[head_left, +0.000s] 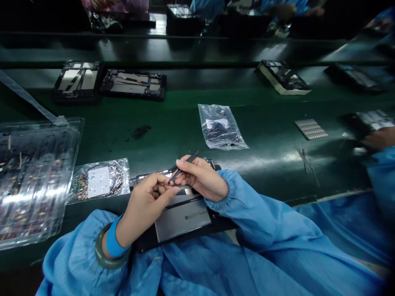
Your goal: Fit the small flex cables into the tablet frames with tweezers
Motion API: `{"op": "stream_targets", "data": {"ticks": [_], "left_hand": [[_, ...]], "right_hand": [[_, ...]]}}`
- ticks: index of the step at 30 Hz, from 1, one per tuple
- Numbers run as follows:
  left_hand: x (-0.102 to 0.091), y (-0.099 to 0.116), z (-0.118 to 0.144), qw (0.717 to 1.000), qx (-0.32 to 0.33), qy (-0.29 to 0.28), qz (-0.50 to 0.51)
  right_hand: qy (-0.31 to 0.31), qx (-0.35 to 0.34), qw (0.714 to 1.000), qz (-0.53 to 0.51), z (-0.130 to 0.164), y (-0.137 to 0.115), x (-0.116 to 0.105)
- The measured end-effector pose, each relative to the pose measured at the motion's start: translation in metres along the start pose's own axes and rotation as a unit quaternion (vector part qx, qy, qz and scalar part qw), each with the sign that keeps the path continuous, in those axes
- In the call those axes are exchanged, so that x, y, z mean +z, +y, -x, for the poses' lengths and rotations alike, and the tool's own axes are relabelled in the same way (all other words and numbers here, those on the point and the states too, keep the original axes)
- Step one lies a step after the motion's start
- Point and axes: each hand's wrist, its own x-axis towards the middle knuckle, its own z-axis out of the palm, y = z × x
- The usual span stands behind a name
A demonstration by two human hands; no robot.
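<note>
My right hand pinches black tweezers, their tips pointing down-left toward my left fingertips. My left hand is curled, its thumb and fingers pinched around something too small to make out, right at the tweezer tips. Both hands hover over an opened device with a grey metal plate in a black frame, lying at the near edge of the green belt. I wear blue sleeves, a blue wrist strap and a green bangle on the left wrist.
A clear bag of small parts lies left of the device, beside stacked clear trays. Another bag lies beyond. Opened devices sit further back. A co-worker's hand and blue sleeve are at the right.
</note>
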Motion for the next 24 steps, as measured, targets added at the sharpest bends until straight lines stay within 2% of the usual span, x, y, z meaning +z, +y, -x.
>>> {"op": "stream_targets", "data": {"ticks": [5, 7, 9, 11, 13, 20, 24], "left_hand": [[0.0, -0.004, 0.0, 1.0, -0.008, -0.016, -0.016], [-0.003, -0.007, -0.001, 0.999, -0.02, -0.014, -0.033], [-0.008, -0.011, -0.002, 0.998, -0.027, 0.024, -0.055], [-0.015, -0.012, -0.004, 0.993, -0.033, 0.089, -0.067], [-0.021, -0.01, -0.005, 0.987, -0.042, 0.143, -0.061], [-0.028, -0.002, -0.005, 0.974, -0.024, 0.217, -0.066], [-0.034, -0.007, -0.001, 0.963, -0.002, 0.258, -0.079]], "right_hand": [[0.004, -0.002, 1.0, 0.012, 0.002, 0.0, -0.001], [0.021, -0.025, 0.999, 0.034, 0.001, -0.002, -0.004], [0.06, -0.09, 0.991, 0.073, -0.001, -0.004, -0.01], [0.105, -0.17, 0.971, 0.133, -0.005, -0.005, -0.017], [0.135, -0.215, 0.947, 0.195, -0.008, -0.004, -0.022], [0.131, -0.222, 0.917, 0.304, -0.012, 0.005, -0.029], [0.137, -0.274, 0.856, 0.416, -0.012, 0.008, -0.031]]}}
